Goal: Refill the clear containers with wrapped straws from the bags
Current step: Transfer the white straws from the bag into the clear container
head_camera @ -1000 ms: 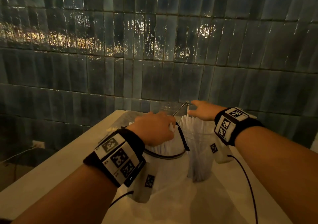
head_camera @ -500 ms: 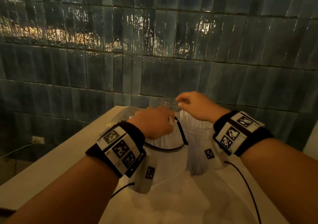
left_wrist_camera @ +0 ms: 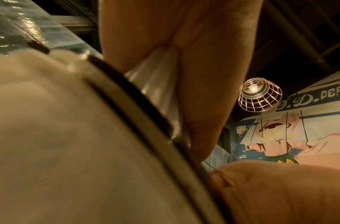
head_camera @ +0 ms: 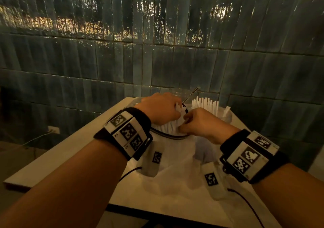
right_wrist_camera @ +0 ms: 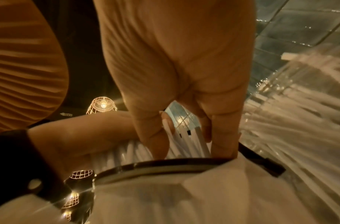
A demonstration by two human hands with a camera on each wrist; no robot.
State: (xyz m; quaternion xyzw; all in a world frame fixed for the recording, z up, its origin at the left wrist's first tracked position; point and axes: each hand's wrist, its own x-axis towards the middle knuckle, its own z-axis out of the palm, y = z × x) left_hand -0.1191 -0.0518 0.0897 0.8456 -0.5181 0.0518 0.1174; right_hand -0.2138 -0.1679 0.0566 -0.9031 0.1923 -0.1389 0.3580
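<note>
The dark blue-green wall tiles (head_camera: 157,56) are glazed and glossy, with uneven, rippled faces. The white paper-wrapped straws (head_camera: 205,105) look matt and creased. The clear round container (right_wrist_camera: 299,94) is smooth, shiny and see-through. The pale tabletop (head_camera: 70,150) is smooth and matt. The black wristbands (head_camera: 140,117) look like soft cloth.

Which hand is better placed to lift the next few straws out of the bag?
Right, probably. The right hand already pinches a few straws just above the bag rim, beside the clear container. The left hand grips the main bundle, steadying it.
</note>
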